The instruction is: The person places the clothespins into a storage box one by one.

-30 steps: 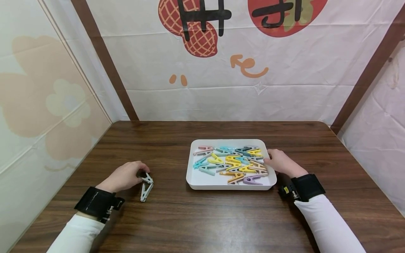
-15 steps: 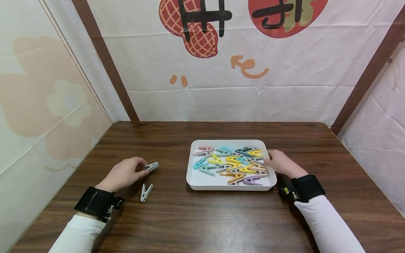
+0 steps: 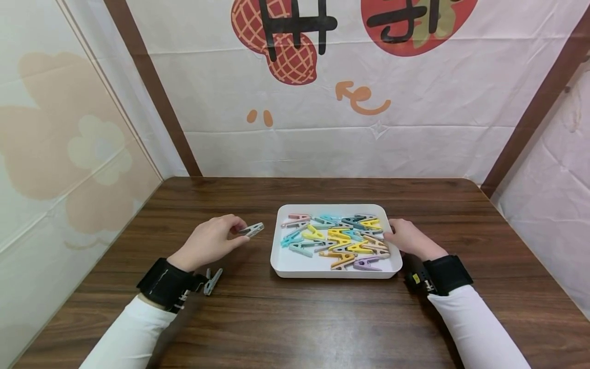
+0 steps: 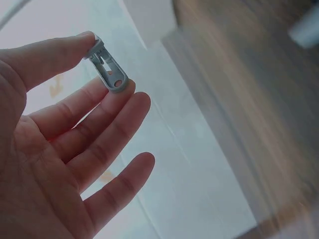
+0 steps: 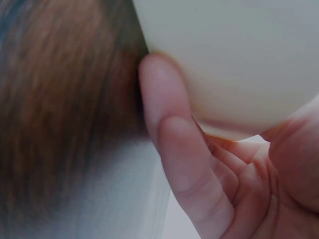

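Note:
In the head view, my left hand [image 3: 211,241] is raised over the table to the left of the tray. Thumb and fingertips pinch a grey clothespin [image 3: 253,229], whose free end points at the tray; the left wrist view shows this clothespin [image 4: 114,67] between thumb and fingers, the other fingers spread. A second grey clothespin [image 3: 212,283] lies on the table near the left wrist. My right hand [image 3: 413,239] grips the right edge of a white tray [image 3: 336,274]. In the right wrist view its fingers lie against the pale tray wall [image 5: 239,64].
Several clothespins [image 3: 340,232] in yellow, blue, green, orange, pink, purple and grey lie mixed in the tray. Brown wood-grain table [image 3: 295,328] surrounds it. A white printed curtain [image 3: 286,148] stands behind the table's far edge, with more curtain at both sides.
My left hand has picked one grey clothespin off the table and carried it right, towards the tray. The other grey clothespin stayed in place. My right hand and the tray have barely moved.

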{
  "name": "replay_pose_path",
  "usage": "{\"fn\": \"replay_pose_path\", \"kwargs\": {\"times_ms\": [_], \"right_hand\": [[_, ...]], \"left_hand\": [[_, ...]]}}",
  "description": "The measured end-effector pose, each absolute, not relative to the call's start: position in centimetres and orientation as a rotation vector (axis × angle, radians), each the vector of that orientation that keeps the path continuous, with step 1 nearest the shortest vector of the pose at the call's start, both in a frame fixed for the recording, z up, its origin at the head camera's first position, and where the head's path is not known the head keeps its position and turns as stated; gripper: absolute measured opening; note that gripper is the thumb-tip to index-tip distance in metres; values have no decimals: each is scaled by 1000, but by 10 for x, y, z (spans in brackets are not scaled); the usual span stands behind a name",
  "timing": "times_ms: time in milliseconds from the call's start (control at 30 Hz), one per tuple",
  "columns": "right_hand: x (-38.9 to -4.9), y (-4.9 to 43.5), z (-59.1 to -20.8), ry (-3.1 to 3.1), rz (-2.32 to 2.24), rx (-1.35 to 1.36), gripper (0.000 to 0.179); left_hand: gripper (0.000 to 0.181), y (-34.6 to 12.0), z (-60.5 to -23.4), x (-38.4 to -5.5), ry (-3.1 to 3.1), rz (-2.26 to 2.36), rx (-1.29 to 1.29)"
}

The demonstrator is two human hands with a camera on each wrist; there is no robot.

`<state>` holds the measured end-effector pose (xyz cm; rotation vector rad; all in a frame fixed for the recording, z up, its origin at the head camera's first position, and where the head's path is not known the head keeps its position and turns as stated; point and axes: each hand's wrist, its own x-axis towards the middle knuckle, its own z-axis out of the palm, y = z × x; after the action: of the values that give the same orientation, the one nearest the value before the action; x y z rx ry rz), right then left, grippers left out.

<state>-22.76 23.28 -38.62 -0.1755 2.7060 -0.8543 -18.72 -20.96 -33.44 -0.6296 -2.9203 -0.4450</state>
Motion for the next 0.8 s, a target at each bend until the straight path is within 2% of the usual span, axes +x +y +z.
{"fn": "replay_pose_path", "kwargs": {"times_ms": [367, 800], "right_hand": [[-228, 233, -388, 2701, -866, -167, 52], [-229, 233, -387, 2689, -884, -145, 53]], "left_hand": [[26, -166, -324, -192, -2947, -399, -785], [25, -133, -338, -193, -2977, -302, -1082]]}}
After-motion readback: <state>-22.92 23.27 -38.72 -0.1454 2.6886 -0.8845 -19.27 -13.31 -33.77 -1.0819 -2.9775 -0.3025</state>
